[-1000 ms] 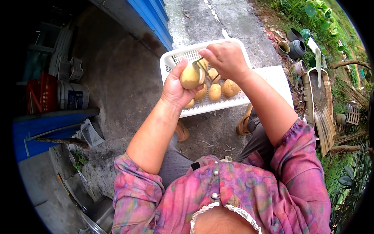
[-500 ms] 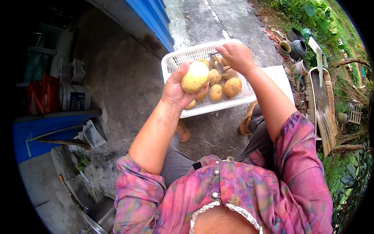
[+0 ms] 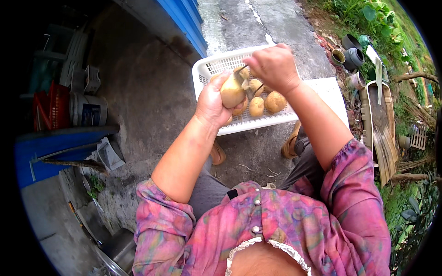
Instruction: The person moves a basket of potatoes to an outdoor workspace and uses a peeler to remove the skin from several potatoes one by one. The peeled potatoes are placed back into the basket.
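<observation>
Hands both busy, held up over the near L part & far R part of a white basket (image 3: 258, 124). L hand (image 3: 211, 102) wraps a peeled-looking potato (image 3: 232, 93), thumb along its upper L side, fingers curled underneath; potato sits at the fingertip end of L hand, lower & to the L of R hand (image 3: 275, 66). R hand is clenched round a peeler (image 3: 242, 68), handle mostly hidden in the fist, dark metal arms poking out twd L hand. Blade's right by the potato's R side, w/ a pale strip there; blurry, can't tell if it's touching.

More potatoes lie in the basket below & btwn the hands: big round one (image 3: 275, 101) under R hand, smaller one (image 3: 256, 106) just L of it, others partly hidden behind L hand & its potato. White counter (image 3: 329, 96) shows to the R of the basket, below R forearm.

Brown shoes (image 3: 218, 154) nearer the body than the hands. Well L of L hand: red crate (image 3: 59, 106) + white bucket (image 3: 94, 109). Well R of R hand: dark pots (image 3: 353, 58), w/ green plants (image 3: 382, 20) beyond.
</observation>
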A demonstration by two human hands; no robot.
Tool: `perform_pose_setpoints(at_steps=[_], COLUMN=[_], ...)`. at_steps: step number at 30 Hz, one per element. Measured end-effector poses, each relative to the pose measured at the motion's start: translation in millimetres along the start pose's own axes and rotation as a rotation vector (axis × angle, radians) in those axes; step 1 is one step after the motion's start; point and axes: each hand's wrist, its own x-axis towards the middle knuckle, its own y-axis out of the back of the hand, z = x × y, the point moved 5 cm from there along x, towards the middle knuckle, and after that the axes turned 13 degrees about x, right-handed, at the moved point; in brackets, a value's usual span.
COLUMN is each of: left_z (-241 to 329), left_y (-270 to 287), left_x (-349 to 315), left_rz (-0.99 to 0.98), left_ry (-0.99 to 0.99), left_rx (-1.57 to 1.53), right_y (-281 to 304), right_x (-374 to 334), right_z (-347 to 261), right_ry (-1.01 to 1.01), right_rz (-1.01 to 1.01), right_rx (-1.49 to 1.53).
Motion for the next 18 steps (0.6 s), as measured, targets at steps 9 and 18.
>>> perform_pose_setpoints(at_steps=[9, 18], left_z=[5, 13], left_y=[-3, -9], left_x=[1, -5], left_rz=[-0.011, -0.177], left_ry=[-0.011, -0.084], left_rx=[-0.117, -0.111], right_y=[0, -9], right_x=[7, -6], right_z=[11, 40], right_ry=[-0.244, -0.413], right_rz=[-0.100, -0.114], right_rx=[0.125, 0.285])
